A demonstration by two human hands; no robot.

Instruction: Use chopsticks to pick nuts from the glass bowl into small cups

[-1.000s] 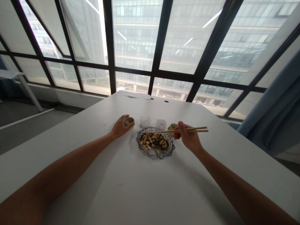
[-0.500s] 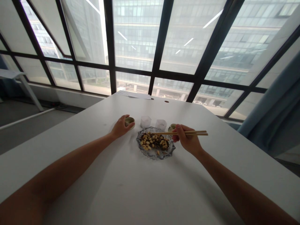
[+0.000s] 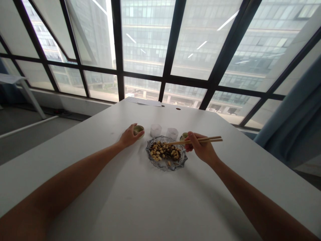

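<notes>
My right hand [image 3: 199, 146] is closed around a pair of wooden chopsticks [image 3: 209, 139], whose tips reach left into a scalloped glass dish [image 3: 166, 167]. Pistachios [image 3: 156, 155] fill much of the dish, mixed with dark seeds [image 3: 167, 152]. Whether the tips pinch anything is too small to tell. On the left, my left hand [image 3: 129, 135] wraps its thumb and fingers around a small greenish cup [image 3: 139, 131] standing on the table. Another small cup [image 3: 184, 135] stands behind my right hand, partly hidden by it.
Two white translucent cups [image 3: 155, 130] stand behind the dish on the white table [image 3: 140, 207]. Papers [image 3: 144, 101] lie at the far edge, close to two round table holes [image 3: 178, 108]. Windows rise beyond, with a blue curtain [image 3: 283, 124] on the right.
The chopsticks have shifted slightly in my right hand: their rear ends are farther apart and the shafts slope more. My left hand stays on the cup.
</notes>
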